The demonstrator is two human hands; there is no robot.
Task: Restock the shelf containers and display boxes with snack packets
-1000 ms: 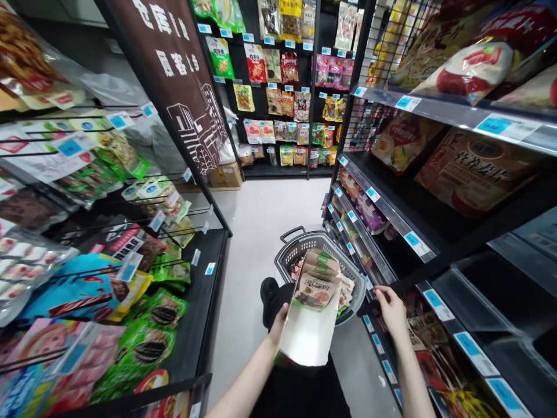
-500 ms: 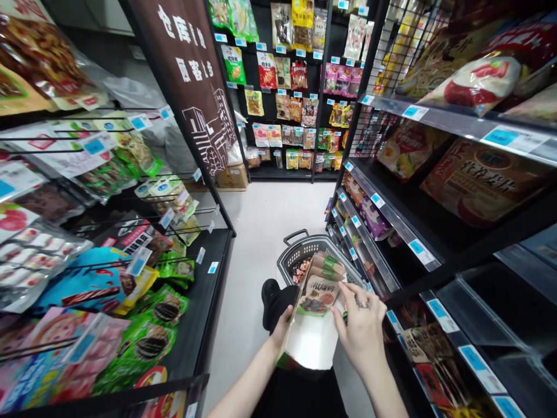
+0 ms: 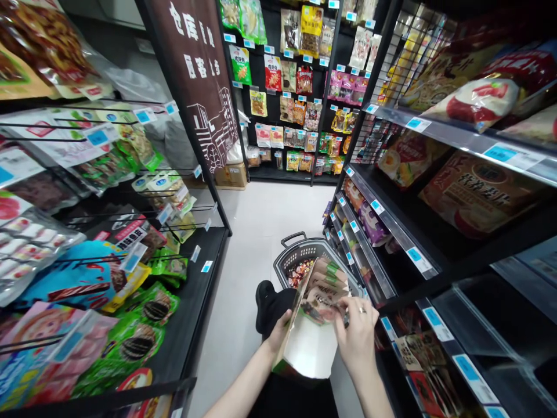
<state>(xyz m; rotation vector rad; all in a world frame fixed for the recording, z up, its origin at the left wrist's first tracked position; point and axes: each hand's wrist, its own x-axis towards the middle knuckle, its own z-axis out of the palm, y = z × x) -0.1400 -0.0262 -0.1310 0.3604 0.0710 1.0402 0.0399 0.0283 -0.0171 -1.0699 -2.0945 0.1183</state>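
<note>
My left hand [image 3: 279, 331] grips the left side of an open white cardboard box [image 3: 307, 348] that holds a row of brown snack packets [image 3: 324, 287] with green tops. My right hand [image 3: 355, 334], with a ring on one finger, pinches the nearest packet in the box. A dark plastic shopping basket [image 3: 300, 255] with red sweets inside stands on the floor just beyond the box. My dark shoe [image 3: 264, 302] shows beside the basket.
Black shelves [image 3: 391, 232] with snack bags and blue price tags run along my right. On my left a black rack [image 3: 204, 273] carries hanging bags. A brown banner [image 3: 195, 75] hangs ahead left, a wall of hanging snacks [image 3: 300, 93] stands at the aisle's end.
My right hand left the low right shelf, came across to the box and closed on the nearest packet. The box tilted slightly; my view drifted a little forward.
</note>
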